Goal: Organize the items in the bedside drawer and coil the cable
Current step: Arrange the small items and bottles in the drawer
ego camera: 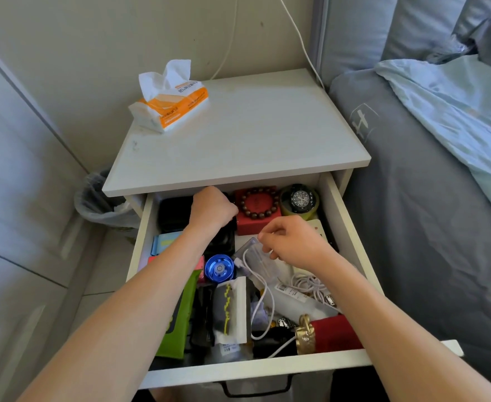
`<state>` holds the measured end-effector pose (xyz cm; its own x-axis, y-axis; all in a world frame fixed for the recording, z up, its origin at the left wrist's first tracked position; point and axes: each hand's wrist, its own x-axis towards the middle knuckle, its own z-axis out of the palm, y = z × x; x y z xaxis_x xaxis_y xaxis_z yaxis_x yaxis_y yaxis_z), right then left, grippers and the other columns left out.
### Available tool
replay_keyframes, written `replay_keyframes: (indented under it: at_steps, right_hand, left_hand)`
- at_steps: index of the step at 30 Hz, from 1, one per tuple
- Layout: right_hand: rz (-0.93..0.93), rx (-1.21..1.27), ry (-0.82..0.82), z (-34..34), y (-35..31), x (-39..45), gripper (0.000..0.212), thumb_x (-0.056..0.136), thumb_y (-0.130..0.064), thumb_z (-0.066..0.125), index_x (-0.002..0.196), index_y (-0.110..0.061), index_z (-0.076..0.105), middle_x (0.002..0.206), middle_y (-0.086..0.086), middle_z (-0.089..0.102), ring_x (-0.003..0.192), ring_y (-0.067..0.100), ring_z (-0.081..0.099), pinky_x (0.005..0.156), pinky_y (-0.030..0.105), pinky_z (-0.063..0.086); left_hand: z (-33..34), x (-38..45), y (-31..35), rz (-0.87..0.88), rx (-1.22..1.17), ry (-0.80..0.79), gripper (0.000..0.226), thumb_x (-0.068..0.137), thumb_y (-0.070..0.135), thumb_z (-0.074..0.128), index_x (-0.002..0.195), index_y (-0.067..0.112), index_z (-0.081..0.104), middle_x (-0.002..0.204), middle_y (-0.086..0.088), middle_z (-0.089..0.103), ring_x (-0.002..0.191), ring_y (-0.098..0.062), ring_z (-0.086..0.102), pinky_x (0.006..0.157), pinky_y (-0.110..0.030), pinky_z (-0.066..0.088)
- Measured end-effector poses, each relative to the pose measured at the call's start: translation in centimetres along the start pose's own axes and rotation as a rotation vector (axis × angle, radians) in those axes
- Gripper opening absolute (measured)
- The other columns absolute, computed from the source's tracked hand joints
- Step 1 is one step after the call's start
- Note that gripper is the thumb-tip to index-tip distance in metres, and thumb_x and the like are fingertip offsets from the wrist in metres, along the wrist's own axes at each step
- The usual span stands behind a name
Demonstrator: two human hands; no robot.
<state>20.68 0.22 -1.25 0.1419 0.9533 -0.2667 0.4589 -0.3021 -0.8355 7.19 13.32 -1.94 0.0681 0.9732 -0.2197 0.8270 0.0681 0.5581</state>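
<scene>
Your left hand, at centre frame in the open drawer, has its fingers curled around a black case. Your right hand, just right of it, pinches a clear packet, with the white cable trailing loose and uncoiled below it toward the drawer's front.
</scene>
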Motion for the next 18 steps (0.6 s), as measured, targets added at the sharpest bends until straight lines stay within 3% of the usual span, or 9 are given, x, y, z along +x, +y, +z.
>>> replay_keyframes:
  at_steps: [4,10,15,18]
  right_hand:
    - [-0.019,-0.064,-0.012,-0.3,0.3,-0.1,0.007,0.094,-0.032,0.060,0.093,-0.028,0.065,0.082,-0.006,0.073,0.077,0.009,0.068,0.064,0.024,0.050]
    - [-0.036,-0.198,-0.011,-0.9,1.1,-0.3,0.016,0.095,-0.033,0.059,0.103,-0.022,0.066,0.090,-0.005,0.070,0.080,0.013,0.067,0.070,0.027,0.056]
    - [-0.034,-0.243,-0.012,-0.8,1.0,-0.4,0.021,0.095,-0.034,0.059,0.110,-0.021,0.065,0.092,-0.003,0.068,0.081,0.013,0.066,0.073,0.029,0.056]
    - [-0.030,-0.254,-0.011,-0.9,0.9,-0.6,0.023,0.095,-0.034,0.058,0.112,-0.021,0.065,0.094,-0.003,0.067,0.081,0.013,0.066,0.071,0.027,0.055]
  left_hand:
    - [-0.2,-1.3,-1.2,0.146,-0.095,0.061,0.008,0.085,0.015,0.071,0.079,0.014,0.076,0.078,0.002,0.070,0.070,-0.009,0.062,0.062,-0.017,0.045]
    - [-1.0,-2.5,-4.0,0.338,-0.004,0.104,0.019,0.086,0.019,0.071,0.104,0.025,0.074,0.108,0.002,0.060,0.098,-0.012,0.055,0.082,-0.023,0.039]
    - [-0.9,-3.2,-4.6,0.466,0.109,0.101,0.015,0.084,0.023,0.075,0.098,0.026,0.076,0.116,0.002,0.060,0.114,-0.021,0.050,0.098,-0.035,0.039]
    - [-0.5,-3.5,-4.2,0.499,0.243,0.098,0.014,0.083,0.028,0.076,0.097,0.026,0.077,0.123,0.002,0.058,0.119,-0.023,0.045,0.099,-0.035,0.032]
